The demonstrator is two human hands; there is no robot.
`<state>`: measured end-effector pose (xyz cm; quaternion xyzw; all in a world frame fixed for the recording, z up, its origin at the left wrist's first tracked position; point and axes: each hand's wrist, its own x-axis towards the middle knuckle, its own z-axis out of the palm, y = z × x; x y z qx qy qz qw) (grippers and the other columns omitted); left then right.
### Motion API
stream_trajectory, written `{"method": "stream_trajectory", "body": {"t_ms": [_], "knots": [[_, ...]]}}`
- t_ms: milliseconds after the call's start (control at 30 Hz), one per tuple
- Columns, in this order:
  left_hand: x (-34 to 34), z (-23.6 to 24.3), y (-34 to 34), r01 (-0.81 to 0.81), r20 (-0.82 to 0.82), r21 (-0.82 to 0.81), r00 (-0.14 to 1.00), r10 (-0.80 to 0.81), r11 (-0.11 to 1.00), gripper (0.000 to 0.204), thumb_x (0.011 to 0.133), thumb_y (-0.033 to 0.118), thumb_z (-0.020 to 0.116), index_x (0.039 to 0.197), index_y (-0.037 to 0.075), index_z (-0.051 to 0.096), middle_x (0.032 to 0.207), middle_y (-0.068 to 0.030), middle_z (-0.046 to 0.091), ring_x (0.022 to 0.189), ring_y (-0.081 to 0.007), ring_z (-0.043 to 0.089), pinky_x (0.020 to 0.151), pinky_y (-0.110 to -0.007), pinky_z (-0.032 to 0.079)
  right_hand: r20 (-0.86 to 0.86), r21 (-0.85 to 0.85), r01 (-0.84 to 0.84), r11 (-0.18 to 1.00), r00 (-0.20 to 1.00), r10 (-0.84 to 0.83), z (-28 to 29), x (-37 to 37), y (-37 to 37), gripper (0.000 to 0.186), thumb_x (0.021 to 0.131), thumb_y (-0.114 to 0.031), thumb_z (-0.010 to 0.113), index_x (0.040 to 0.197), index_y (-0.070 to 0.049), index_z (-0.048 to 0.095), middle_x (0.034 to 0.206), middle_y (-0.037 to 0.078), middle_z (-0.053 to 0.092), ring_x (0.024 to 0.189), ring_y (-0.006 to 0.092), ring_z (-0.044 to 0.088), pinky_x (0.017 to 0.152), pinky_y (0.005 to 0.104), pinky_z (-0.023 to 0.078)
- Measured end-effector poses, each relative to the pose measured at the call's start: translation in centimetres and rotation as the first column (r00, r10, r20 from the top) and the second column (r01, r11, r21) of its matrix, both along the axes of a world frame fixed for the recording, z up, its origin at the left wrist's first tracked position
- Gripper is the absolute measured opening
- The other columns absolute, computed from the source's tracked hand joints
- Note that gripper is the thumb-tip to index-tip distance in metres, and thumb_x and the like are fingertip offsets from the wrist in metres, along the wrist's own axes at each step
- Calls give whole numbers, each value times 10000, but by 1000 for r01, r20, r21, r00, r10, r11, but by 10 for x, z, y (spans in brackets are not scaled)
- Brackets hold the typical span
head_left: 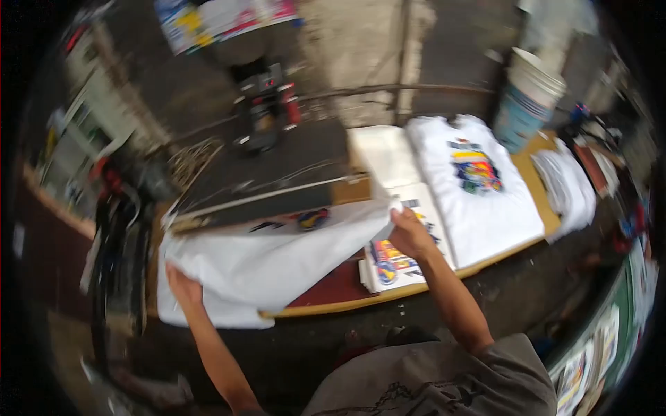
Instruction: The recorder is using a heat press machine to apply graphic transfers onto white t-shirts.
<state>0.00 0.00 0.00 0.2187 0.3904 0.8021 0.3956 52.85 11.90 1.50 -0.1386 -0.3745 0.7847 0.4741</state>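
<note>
A white T-shirt (277, 258) is stretched across the table in front of a dark flat-topped machine (270, 173). Part of a dark and coloured print shows near its far edge. My right hand (411, 234) is closed on the shirt's right end and lifts it into a raised fold. At the other end, my left hand (185, 288) grips the cloth by the table's left front corner, its fingertips slightly blurred. Beneath my right forearm lies a stack of printed sheets (397, 263) with colourful pictures.
Folded white T-shirts with a colourful print (485, 201) lie to the right, beside a white and blue bucket (528, 97). More folded white cloth (565, 184) sits at the table's right end. A control unit (263, 104) stands on the machine. The yellow table edge (333, 305) runs along the front.
</note>
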Motion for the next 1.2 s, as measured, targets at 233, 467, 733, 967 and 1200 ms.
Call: {"method": "stream_trajectory", "body": {"t_ms": [233, 467, 733, 967, 1200], "knots": [[296, -14, -40, 523, 33, 20, 851, -524, 852, 744, 809, 286, 746, 1389, 44, 347, 1351, -103, 478, 1240, -276, 472, 1048, -456, 402, 15, 173, 746, 643, 651, -759, 66, 209, -40, 381, 979, -342, 472, 1169, -22, 551, 1118, 80, 623, 1056, 215, 591, 950, 384, 454], [443, 53, 36, 344, -70, 248, 939, -337, 906, 500, 839, 205, 723, 1206, 77, 408, 1024, -62, 574, 979, -211, 592, 869, -371, 505, 35, 245, 906, 344, 346, -938, 138, 415, -44, 272, 951, -284, 546, 1053, -35, 589, 930, 46, 654, 808, 125, 641, 740, 279, 536], [550, 139, 166, 23, -489, 166, 870, 62, 986, 291, 841, -28, 634, 1124, -35, 569, 1085, -121, 604, 944, -191, 614, 857, -326, 506, 68, 556, 807, 199, 194, -979, 191, 560, 87, 470, 810, -79, 708, 1237, 24, 540, 1016, 103, 624, 876, 154, 620, 749, 248, 521], [617, 143, 338, 384, -308, -229, 843, -441, 894, 455, 843, -79, 597, 1279, -102, 471, 1168, -166, 576, 1055, -232, 576, 925, -319, 464, 440, 368, 639, 675, 521, -732, 161, 647, 252, 491, 811, -15, 675, 1277, 47, 533, 1215, 188, 567, 1014, 223, 602, 854, 308, 504], [675, 187, 329, 290, -314, 53, 913, -260, 955, 484, 846, -84, 581, 1312, -76, 453, 1243, -196, 547, 1112, -248, 566, 959, -325, 455, 166, 468, 662, 585, 585, -794, 197, 695, 255, 508, 832, -11, 657, 1313, 40, 500, 1229, 174, 562, 1102, 198, 555, 924, 296, 465]]}}
